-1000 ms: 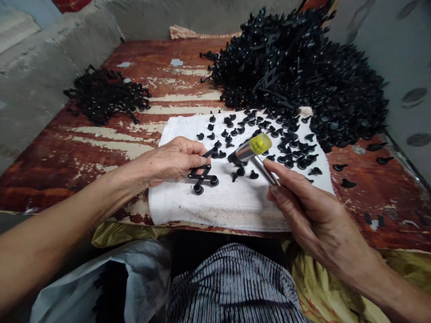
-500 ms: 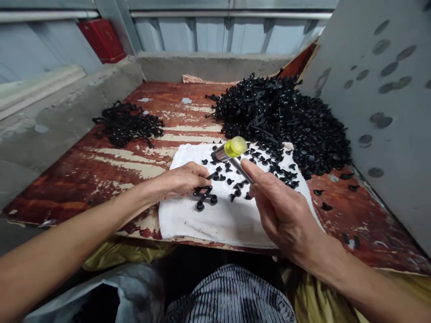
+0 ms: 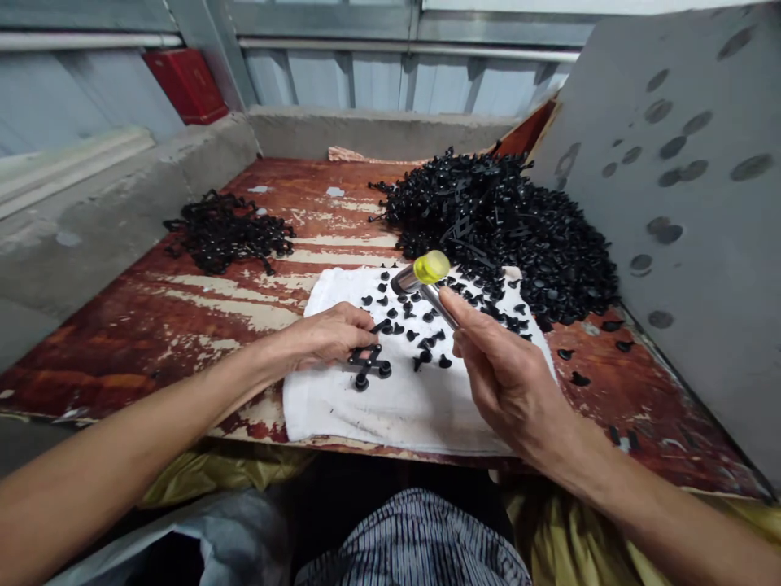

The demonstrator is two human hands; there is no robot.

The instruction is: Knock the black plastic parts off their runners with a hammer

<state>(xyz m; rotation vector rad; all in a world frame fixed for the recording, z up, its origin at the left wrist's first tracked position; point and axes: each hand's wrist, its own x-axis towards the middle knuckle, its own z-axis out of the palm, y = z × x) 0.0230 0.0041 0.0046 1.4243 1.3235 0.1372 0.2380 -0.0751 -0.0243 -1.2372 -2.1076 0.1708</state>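
My left hand [image 3: 333, 335] is closed on a black linked part [image 3: 366, 358], whose round ends rest on the white cloth [image 3: 342, 415]. A mallet with a yellow face [image 3: 432, 267] and a metal head is gripped by its handle in my right hand [image 3: 503, 358]. The mallet head is raised over the cloth, apart from the linked part. Several small black pieces [image 3: 427, 342] lie scattered on the cloth between and beyond my hands.
A big heap of black pieces [image 3: 500, 228] stands at the back right of the worn red table [image 3: 213, 301]. A smaller pile of black linked parts [image 3: 229, 232] sits at the left. A grey panel [image 3: 695, 244] rises on the right; a low concrete ledge [image 3: 378, 130] runs behind.
The view has shifted slightly, so most things appear a little lower and further left. Both hands keep their holds, and the mallet is still raised.
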